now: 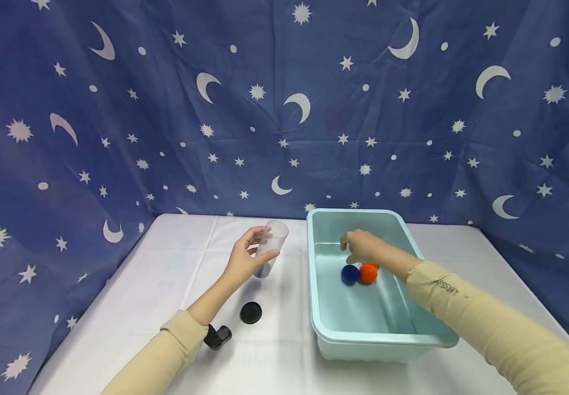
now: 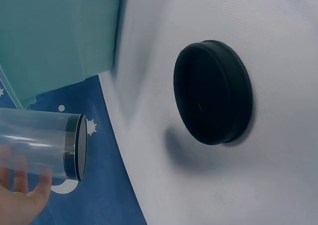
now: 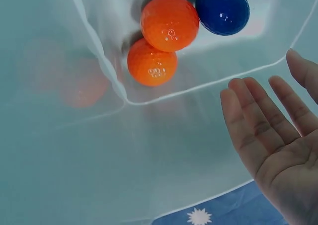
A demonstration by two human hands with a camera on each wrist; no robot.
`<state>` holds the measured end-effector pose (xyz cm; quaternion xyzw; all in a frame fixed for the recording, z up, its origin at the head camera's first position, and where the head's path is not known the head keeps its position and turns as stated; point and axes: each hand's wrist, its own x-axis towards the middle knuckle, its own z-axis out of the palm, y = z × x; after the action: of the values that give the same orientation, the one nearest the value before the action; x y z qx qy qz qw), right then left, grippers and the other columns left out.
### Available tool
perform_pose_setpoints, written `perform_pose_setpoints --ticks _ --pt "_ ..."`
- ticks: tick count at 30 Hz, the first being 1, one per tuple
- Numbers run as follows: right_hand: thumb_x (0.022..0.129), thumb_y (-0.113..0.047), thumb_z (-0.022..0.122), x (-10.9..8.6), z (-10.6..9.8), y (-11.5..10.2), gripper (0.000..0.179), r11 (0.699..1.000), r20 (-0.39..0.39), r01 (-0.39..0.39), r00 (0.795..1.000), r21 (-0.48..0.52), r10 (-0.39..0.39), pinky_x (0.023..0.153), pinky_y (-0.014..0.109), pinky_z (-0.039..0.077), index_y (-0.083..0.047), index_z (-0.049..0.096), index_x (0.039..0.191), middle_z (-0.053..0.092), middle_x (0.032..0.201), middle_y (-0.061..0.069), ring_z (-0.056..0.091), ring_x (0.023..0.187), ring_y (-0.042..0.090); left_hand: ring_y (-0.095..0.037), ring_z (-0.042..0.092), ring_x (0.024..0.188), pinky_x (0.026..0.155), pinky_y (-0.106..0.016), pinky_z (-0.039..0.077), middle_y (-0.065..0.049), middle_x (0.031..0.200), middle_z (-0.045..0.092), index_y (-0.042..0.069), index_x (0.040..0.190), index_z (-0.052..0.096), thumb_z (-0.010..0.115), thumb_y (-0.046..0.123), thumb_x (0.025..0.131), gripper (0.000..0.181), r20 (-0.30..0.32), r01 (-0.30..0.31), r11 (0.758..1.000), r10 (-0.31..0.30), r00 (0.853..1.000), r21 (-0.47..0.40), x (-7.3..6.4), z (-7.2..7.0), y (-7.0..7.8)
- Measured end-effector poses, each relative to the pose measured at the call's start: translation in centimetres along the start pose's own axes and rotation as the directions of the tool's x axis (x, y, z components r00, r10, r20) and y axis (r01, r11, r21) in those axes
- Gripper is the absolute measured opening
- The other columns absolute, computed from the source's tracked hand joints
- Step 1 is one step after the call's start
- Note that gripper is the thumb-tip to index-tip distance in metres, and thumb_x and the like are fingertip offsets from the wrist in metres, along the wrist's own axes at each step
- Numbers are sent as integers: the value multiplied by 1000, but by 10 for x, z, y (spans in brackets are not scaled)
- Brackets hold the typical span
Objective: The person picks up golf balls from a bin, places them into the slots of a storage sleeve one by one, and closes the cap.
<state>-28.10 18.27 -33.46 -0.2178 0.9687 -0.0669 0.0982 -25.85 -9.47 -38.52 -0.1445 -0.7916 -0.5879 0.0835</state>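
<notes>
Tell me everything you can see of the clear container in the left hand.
The clear container is a see-through cylinder, plastic by its look, with a dark band around one end. The left hand holds its side between thumb and fingers. In the head view it leans a little, the clear end uppermost, and appears lifted off the white tablecloth, left of the tub.

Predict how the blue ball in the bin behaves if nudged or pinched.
The blue ball likely rolls readily: it's round and sits on the smooth-looking floor of the bin. Nudging it toward the adjacent orange ball would probably shift that too. Its glossy highlights suggest it may slip when pinched.
</notes>
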Motion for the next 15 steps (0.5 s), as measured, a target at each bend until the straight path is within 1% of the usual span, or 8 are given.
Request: perform_pose_setpoints --ticks 2,6,9,11,15 --pt "76 -5 76 1 2 0 27 1000 4 -2 1000 4 2 78 37 54 1 67 101 68 93 17 59 80 23 -30 55 112 96 -47 46 -17 121 60 5 125 54 77 7 76 54 -8 -2 1000 2 1000 -6 0 1 1" --pt "74 -6 77 3 5 1 27 1000 11 17 1000 -4 -17 74 34 53 1 68 99 67 91 17 58 77 22 -32 55 112 97 -49 45 -18 121 59 4 124 54 76 6 76 53 -15 -8 1000 8 1000 -19 0 3 2" --pt "74 -6 77 4 8 2 26 1000 23 14 1000 1 -15 73 34 53 0 68 98 67 91 16 57 76 22 -32 55 113 98 -50 44 -18 123 57 5 124 53 77 7 76 53 -8 8 999 -8 1000 -36 -1 5 2" --pt "74 -6 77 6 11 3 26 1000 37 0 999 0 0 73 34 53 0 69 98 67 92 16 57 77 22 -33 56 114 98 -50 44 -17 124 57 6 125 53 77 8 77 54 -1 16 999 -17 1000 -45 -1 6 2" --pt "76 -8 77 9 16 4 28 999 81 -37 996 -14 38 74 34 53 -2 69 102 67 95 15 56 78 21 -32 56 113 96 -48 45 -17 123 57 6 125 53 77 9 77 54 -4 7 999 -7 1000 -35 -1 10 1"
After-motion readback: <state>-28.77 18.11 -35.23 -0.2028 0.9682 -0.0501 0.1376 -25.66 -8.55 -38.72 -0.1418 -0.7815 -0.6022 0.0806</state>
